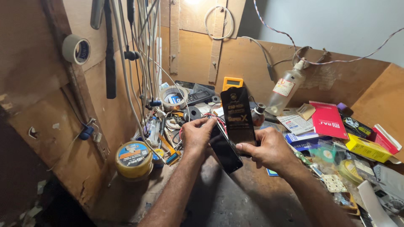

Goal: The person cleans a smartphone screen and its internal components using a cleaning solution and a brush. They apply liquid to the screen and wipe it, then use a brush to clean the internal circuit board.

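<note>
Worktop (235,201) noted: dark, worn, clutter banked along back and right; yellow tin (134,159) at left edge, clear spray bottle (286,90) at rear. Smartphone (225,149) held above worktop centre, dark screen up, long axis running from upper left, far end, to lower right, near end. Left hand (197,136) closed on phone's far edge. Right hand (267,149) pinching black screen-protector sleeve (238,115), held upright, long axis near vertical, just behind phone. Judged: sleeve not yet opened; nothing yet applied to screen.

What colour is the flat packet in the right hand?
Black with gold lettering, on the packet that the right hand holds upright; head view shows it.
</note>
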